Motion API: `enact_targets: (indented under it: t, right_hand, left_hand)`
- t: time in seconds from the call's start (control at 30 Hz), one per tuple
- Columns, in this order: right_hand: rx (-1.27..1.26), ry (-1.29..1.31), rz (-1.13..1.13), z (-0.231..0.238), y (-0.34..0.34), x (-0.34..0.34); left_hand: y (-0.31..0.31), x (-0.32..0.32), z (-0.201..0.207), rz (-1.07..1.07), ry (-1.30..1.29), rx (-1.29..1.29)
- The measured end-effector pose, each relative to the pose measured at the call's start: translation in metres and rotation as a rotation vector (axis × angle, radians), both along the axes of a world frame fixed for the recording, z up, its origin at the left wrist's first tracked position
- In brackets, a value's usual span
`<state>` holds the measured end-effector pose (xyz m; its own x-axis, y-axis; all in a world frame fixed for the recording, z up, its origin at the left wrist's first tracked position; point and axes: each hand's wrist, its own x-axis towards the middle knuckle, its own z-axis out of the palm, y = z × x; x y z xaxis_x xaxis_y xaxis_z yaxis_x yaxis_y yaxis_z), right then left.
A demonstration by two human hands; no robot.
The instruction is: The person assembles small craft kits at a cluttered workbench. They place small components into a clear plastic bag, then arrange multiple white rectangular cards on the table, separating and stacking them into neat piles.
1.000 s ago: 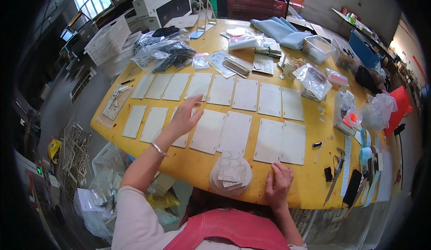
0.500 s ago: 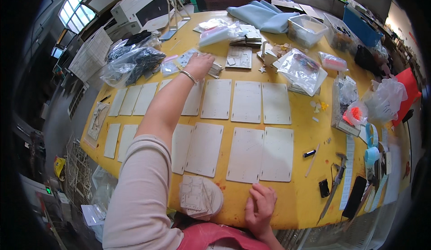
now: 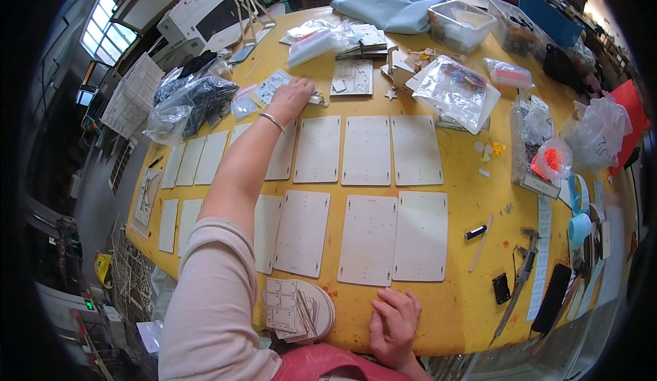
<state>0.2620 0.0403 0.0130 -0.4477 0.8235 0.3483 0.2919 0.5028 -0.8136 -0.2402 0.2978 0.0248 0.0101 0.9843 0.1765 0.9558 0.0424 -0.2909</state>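
My left hand (image 3: pixel 293 99) reaches far across the table, a bracelet on its wrist. Its fingers curl down over small pale wooden pieces (image 3: pixel 316 99), hiding what they grip. Beside it lies a printed sheet (image 3: pixel 272 85). Beneath the forearm, thin pale rectangular boards (image 3: pixel 317 150) lie flat in two rows; the arm covers some of them. My right hand (image 3: pixel 395 326) rests at the near edge, fingers loosely bent and apart, holding nothing. It is just below a near-row board (image 3: pixel 420 237). Left of it, cut wooden panels (image 3: pixel 282 306) lie on rounded plates (image 3: pixel 327 316).
Farther back are a cut-out panel (image 3: pixel 352 78), plastic bags (image 3: pixel 318 47), a blue cloth (image 3: pixel 390 11) and a clear bin (image 3: pixel 462 29). A dark-filled bag (image 3: pixel 198 104) lies left. A caliper (image 3: pixel 518 278), a marker (image 3: pixel 475 232) and a black phone-like slab (image 3: pixel 551 299) lie right.
The whole view has shifted slightly. My left hand now covers more of the small wooden pieces, and more of the printed sheet shows. My right hand stays at the near edge.
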Motion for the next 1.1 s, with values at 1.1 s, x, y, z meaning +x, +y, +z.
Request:
enact_targets:
  t: [1.1]
  right_hand:
    - [0.017,0.007,-0.028,0.002,-0.003,0.0]
  left_hand:
    - [-0.019,-0.006,0.004,-0.157,0.043,0.052]
